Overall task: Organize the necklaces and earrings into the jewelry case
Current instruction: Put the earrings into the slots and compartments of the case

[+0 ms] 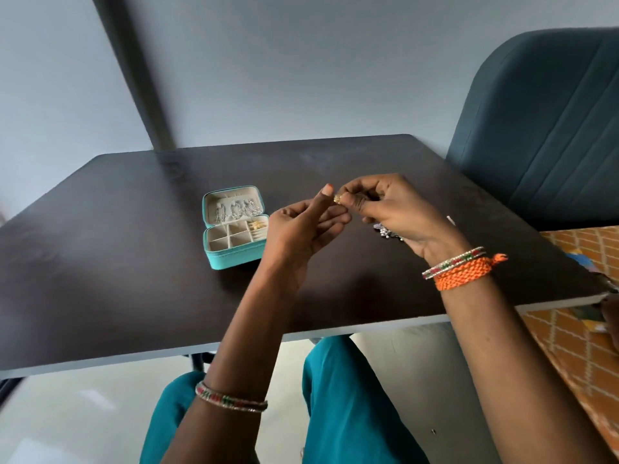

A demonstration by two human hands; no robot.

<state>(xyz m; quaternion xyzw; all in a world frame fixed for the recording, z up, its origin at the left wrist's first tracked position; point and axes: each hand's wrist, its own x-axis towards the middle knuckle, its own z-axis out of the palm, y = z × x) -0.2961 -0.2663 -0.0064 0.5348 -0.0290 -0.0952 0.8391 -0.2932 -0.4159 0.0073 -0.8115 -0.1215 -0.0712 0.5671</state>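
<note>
Teal trousers (pixel 348 396) cover my knees, down below my arms. Above them, both my hands are up over the dark table (pixel 134 279). My right hand (pixel 395 212) pinches a tiny gold earring (pixel 337 199) with its fingers (pixel 351 204) curled round it. My left hand (pixel 301 229) has its fingers loose, and one straight finger touches the earring from the left. Left of my fingers, the little teal jewelry case (pixel 234 259) sits open on the table. Silver chains (pixel 237 209) hang in its lid, and something gold lies in one box. More jewelry (pixel 385 232) peeks out from under my right hand.
</note>
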